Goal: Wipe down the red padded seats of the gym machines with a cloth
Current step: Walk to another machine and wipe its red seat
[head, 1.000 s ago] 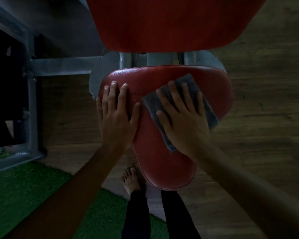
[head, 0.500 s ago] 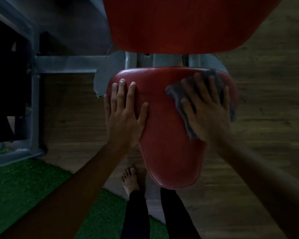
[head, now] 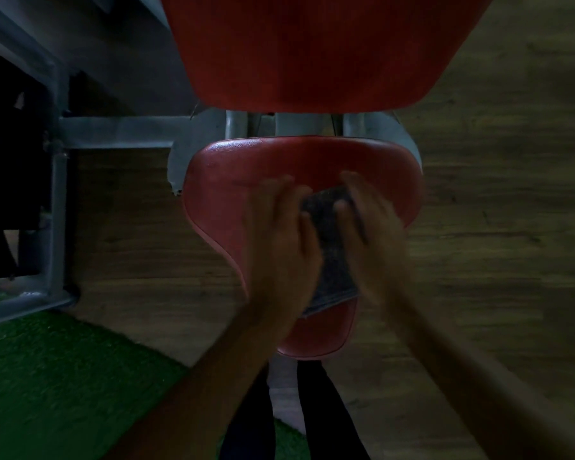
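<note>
Hands of a person meet over a red, padded, vinyl machine seat point(head: 246, 167), seen from above in dim light and smeared by motion blur. A dark grey folded cloth point(head: 332, 257) lies on the seat between the two hands, its upper end just below the fingertips and its lower edge back near the wrists. The left hand point(head: 279, 237) lies beside the cloth with its fingers point(head: 279, 190) stretched out fairly straight, and its thumb touches the cloth's edge. The right hand point(head: 372, 237) is against the cloth's other side, with its thumb on top of it. Blur hides whether its fingers point(head: 354, 180) grip the cloth or only press it.

Beyond the fingertips rises a broad red padded backrest point(head: 312, 44) on a grey painted metal frame point(head: 120, 131). Outward from the left fingers lies a green turf mat point(head: 47, 376). Outward from the right fingers is a brown wooden floor point(head: 495, 227).
</note>
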A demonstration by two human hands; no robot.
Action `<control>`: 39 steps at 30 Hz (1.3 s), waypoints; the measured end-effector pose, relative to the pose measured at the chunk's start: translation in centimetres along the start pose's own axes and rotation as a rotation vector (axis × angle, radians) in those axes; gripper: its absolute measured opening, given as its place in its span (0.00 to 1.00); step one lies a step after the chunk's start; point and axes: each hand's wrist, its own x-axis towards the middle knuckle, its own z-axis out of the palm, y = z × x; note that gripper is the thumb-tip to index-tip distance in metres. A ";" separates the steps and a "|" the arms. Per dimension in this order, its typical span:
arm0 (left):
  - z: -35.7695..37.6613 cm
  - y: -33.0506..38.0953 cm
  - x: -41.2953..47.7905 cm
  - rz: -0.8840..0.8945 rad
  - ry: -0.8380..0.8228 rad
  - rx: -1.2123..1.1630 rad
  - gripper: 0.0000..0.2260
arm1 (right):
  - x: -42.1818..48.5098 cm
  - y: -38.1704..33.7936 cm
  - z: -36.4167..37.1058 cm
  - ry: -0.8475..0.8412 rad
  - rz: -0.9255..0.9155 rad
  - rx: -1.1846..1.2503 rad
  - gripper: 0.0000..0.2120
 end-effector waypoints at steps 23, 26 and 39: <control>3.1 -2.6 -1.2 -0.049 -0.175 0.445 0.29 | 6.4 4.0 2.7 0.078 -0.204 -0.499 0.26; 2.7 -3.3 0.2 -0.009 -0.176 0.473 0.29 | 6.5 3.9 2.7 0.088 -0.197 -0.469 0.26; 1.9 -4.3 0.0 -0.001 -0.225 0.467 0.31 | 6.5 3.8 2.7 0.052 -0.160 -0.485 0.27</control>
